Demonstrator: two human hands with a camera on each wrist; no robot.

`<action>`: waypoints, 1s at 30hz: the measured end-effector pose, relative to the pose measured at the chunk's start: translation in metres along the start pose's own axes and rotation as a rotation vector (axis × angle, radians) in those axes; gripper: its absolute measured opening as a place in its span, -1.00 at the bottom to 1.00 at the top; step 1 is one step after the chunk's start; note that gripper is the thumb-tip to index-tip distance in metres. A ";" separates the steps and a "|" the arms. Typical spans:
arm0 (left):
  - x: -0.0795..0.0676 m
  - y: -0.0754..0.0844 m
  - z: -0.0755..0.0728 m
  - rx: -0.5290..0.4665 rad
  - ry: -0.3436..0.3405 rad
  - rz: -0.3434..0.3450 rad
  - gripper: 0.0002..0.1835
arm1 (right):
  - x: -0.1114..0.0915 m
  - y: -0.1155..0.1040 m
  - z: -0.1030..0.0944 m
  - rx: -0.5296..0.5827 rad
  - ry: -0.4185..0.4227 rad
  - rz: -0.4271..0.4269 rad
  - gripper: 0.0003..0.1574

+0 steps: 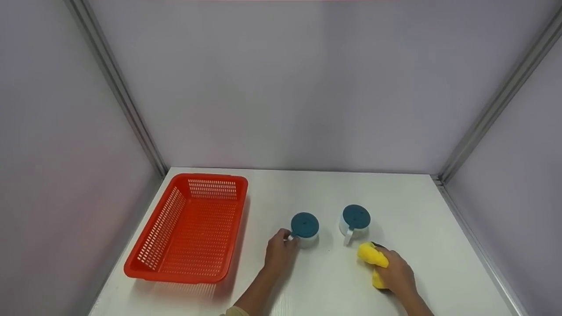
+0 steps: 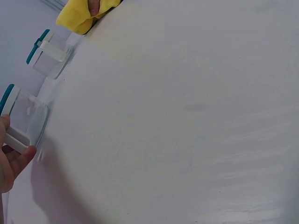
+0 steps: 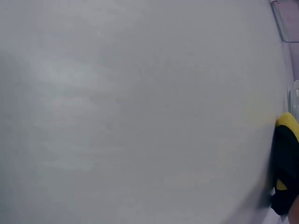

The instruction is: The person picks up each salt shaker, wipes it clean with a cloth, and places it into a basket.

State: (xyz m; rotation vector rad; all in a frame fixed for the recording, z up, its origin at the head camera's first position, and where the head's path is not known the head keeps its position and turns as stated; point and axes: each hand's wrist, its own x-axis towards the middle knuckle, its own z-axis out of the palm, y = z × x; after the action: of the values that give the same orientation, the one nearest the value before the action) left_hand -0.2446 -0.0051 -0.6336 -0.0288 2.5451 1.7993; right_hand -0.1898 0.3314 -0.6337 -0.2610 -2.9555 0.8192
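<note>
Risk, I judge: sideways pull could tip lidded cup (image 1: 305, 225); left hand (image 1: 279, 252) pinches only its handle (image 2: 17, 140). Right hand (image 1: 397, 273) grips yellow cloth (image 1: 372, 254).

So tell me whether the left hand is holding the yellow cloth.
No, the right hand holds the yellow cloth, while the left hand grips the handle of a lidded cup.

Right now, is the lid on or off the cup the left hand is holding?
On. From above, the blue-green lid covers the cup; the left wrist view shows it lying across the top.
</note>
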 end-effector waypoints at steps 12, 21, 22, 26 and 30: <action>0.004 -0.001 -0.002 0.086 0.072 0.079 -0.81 | 0.002 0.001 0.000 0.149 0.019 0.090 -0.30; 0.000 -0.003 -0.005 0.118 0.081 0.122 -0.87 | -0.006 -0.013 0.005 0.291 -0.030 0.175 -0.16; 0.000 -0.003 -0.005 0.109 0.083 0.119 -0.85 | -0.007 -0.015 0.005 0.304 -0.029 0.175 -0.17; -0.004 -0.005 -0.008 0.064 0.089 0.104 -0.83 | -0.010 -0.020 0.006 0.357 -0.019 0.185 -0.13; -0.010 -0.005 -0.012 -0.010 0.084 0.084 -0.84 | -0.012 -0.026 0.008 0.388 -0.016 0.204 -0.08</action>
State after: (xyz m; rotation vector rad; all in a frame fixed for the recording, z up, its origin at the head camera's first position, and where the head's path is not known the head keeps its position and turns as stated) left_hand -0.2343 -0.0180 -0.6342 0.0030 2.6323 1.8797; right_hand -0.1828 0.3033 -0.6274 -0.5342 -2.7341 1.3967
